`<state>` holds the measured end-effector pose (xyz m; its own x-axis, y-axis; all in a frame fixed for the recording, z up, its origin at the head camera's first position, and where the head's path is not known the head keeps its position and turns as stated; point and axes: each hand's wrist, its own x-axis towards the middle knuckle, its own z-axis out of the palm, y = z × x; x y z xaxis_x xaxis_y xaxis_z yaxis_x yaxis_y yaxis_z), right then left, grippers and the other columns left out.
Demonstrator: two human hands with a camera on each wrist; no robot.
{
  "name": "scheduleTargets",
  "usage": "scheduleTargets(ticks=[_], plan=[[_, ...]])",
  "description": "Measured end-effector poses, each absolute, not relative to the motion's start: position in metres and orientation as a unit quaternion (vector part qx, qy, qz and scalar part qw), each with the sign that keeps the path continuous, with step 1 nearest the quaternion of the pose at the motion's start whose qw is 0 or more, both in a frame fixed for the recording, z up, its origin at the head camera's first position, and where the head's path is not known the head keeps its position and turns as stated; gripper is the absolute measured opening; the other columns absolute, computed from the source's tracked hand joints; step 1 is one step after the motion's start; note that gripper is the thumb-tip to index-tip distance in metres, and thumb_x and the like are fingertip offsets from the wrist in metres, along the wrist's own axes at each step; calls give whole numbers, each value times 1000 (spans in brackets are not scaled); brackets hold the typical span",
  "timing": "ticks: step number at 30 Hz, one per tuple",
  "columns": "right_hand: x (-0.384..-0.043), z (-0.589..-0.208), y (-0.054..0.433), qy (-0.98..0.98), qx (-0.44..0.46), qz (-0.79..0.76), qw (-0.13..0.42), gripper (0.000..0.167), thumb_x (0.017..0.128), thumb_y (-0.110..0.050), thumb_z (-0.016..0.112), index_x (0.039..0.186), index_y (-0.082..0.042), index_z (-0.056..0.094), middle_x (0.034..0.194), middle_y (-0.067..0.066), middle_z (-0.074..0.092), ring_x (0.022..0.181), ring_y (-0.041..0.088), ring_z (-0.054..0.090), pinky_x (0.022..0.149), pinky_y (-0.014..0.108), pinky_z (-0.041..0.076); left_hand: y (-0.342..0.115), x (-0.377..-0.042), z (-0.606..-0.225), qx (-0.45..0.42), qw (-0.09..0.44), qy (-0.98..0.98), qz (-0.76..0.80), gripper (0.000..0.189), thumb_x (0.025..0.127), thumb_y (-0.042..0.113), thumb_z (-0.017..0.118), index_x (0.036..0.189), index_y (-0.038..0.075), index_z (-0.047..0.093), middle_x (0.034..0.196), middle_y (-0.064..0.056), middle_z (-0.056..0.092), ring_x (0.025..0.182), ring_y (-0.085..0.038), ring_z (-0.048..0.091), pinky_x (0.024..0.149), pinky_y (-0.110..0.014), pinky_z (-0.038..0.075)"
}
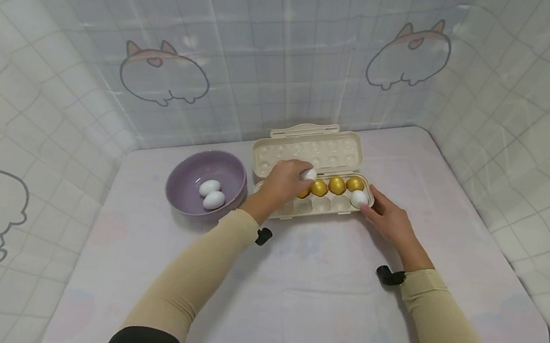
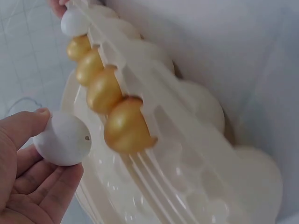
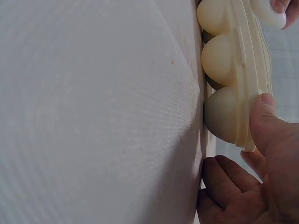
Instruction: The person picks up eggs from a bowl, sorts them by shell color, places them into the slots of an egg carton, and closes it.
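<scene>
My left hand pinches a white egg between thumb and fingers, raised over the egg carton. Several gold eggs sit along the carton's back row. At the right end of the front row rests another white egg. My right hand holds that end of the carton; in the right wrist view its thumb lies on the rim, other fingers below near the table. The carton's lid stands raised behind the tray. Part of the tray's left end hides behind my left hand.
Left of the carton stands a purple bowl with two white eggs inside. A pale cloth covers the table. Tile-patterned curtains hang behind and beside it.
</scene>
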<state>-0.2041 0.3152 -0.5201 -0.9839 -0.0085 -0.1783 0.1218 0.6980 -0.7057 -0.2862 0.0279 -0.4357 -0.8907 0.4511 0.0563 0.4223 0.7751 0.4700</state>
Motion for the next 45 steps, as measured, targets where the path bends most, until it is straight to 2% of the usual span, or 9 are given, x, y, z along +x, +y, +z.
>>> scheduleTargets(ticks=[3, 10, 14, 21, 25, 33, 39, 45], plan=[[-204, -520, 316, 919, 30, -385, 83, 80, 104, -57, 57, 169, -26, 22, 166, 16, 38, 156, 50, 30, 125, 68, 26, 38, -283, -439, 244, 32, 939, 241, 34, 97, 25, 77, 128, 11, 75, 127, -7, 77, 116, -22, 72, 102, -37, 58], [-205, -522, 316, 917, 32, -388, 82, 80, 104, -56, 58, 169, -26, 23, 166, 17, 39, 156, 50, 30, 124, 68, 26, 60, -276, -449, 283, 24, 932, 227, 37, 98, 27, 76, 131, 10, 74, 130, -6, 76, 125, -21, 71, 109, -34, 54], [-206, -522, 316, 917, 31, -390, 80, 80, 104, -56, 59, 169, -26, 23, 165, 17, 41, 156, 50, 31, 124, 68, 27, 70, -272, -455, 295, 21, 928, 227, 38, 97, 27, 77, 131, 11, 74, 130, -6, 76, 126, -21, 70, 110, -34, 54], [-205, -523, 317, 920, 23, -385, 67, 79, 105, -55, 58, 169, -23, 25, 163, 18, 44, 154, 50, 35, 123, 67, 30, 83, -270, -464, 328, 11, 917, 226, 23, 96, 23, 78, 115, 12, 77, 111, -3, 79, 107, -19, 73, 97, -32, 57], [-205, -525, 318, 919, 21, -388, 66, 79, 105, -56, 58, 169, -24, 25, 163, 18, 44, 154, 49, 35, 124, 67, 30, 89, -266, -468, 345, 0, 913, 219, 26, 95, 23, 78, 117, 9, 78, 111, -4, 79, 107, -19, 74, 98, -31, 57], [-204, -525, 317, 917, 27, -392, 65, 78, 104, -54, 59, 169, -25, 25, 161, 18, 46, 153, 49, 36, 123, 66, 30, 98, -262, -480, 352, 3, 912, 211, 21, 98, 24, 76, 116, 13, 76, 107, 0, 77, 102, -17, 70, 96, -31, 56], [-204, -525, 317, 918, 28, -391, 66, 79, 104, -55, 59, 169, -25, 25, 160, 19, 47, 153, 50, 36, 123, 67, 30, 103, -259, -485, 349, 3, 912, 215, 23, 98, 22, 75, 119, 12, 76, 114, 0, 78, 110, -16, 71, 100, -29, 56], [-204, -526, 318, 918, 24, -391, 63, 79, 104, -56, 58, 169, -25, 25, 160, 18, 48, 153, 50, 37, 123, 67, 31, 103, -257, -488, 322, 1, 924, 207, 26, 99, 28, 76, 121, 15, 76, 113, 3, 77, 107, -14, 71, 99, -27, 56]])
